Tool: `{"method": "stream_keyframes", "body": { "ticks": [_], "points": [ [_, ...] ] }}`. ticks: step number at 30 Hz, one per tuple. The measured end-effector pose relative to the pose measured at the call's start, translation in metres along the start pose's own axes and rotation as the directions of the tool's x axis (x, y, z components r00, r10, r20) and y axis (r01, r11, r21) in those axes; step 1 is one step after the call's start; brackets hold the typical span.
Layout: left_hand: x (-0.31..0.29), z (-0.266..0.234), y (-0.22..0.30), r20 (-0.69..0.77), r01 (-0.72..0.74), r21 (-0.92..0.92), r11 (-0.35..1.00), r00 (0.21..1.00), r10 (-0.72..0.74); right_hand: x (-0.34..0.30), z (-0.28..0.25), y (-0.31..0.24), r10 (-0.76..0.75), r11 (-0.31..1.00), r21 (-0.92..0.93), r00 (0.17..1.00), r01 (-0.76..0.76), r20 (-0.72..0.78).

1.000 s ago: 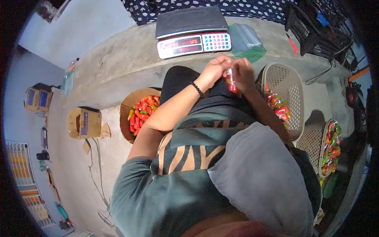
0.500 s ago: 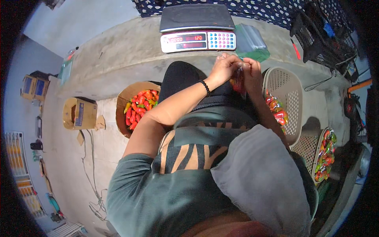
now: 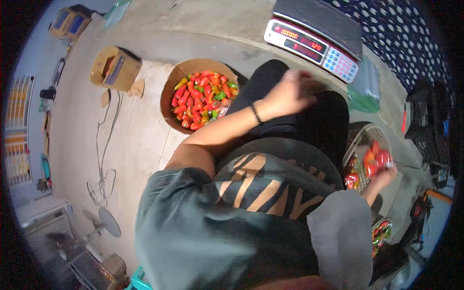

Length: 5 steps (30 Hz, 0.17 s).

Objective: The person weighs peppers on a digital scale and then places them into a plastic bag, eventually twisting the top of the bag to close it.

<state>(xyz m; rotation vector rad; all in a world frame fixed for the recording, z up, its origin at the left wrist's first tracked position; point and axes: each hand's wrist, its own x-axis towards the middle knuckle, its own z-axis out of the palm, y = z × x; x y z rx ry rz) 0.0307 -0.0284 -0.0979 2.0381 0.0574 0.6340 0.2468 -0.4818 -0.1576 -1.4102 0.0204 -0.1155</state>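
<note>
My right hand (image 3: 383, 178) grips a clear plastic bag of red peppers (image 3: 376, 158) over the beige perforated basket (image 3: 385, 133) on my right. Other bagged peppers (image 3: 353, 181) lie inside that basket. Above my lap is my left hand (image 3: 292, 94), a dark beaded bracelet at its wrist; motion smears its fingers, so I cannot make out whether it holds anything. Loose peppers (image 3: 198, 101), mostly red with some green and yellow, fill a round-looking cardboard box (image 3: 170, 82) to my left.
A digital scale (image 3: 314, 43) sits on the concrete ledge ahead, beside a stack of clear plastic bags (image 3: 366, 87). More bagged peppers (image 3: 382, 237) show at lower right. A smaller carton (image 3: 123, 70), a cord (image 3: 100, 159) and a fan (image 3: 108, 222) occupy the left side. Black crates (image 3: 425, 113) stand far right.
My hands have parted: the right has carried the bag of peppers from my lap over to the basket, while the left stays above my lap. The view has turned, bringing the pepper box more fully into sight.
</note>
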Motion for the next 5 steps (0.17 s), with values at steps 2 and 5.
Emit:
{"method": "stream_keyframes", "body": {
  "ticks": [2, 5],
  "points": [
    [-0.027, -0.038, -0.048, -0.194, -0.025, 0.206, 0.978, 0.979, 0.066, 0.001, -0.055, 0.005, -0.143, 0.637, -0.768, 0.989, 0.066, -0.034],
    [-0.081, -0.074, -0.118, -0.383, 0.462, 0.064, 0.884, 0.83, -0.406, -0.001, -0.072, 0.008, -0.152, 0.254, -0.967, 0.988, 0.029, -0.011]
  ]
}}
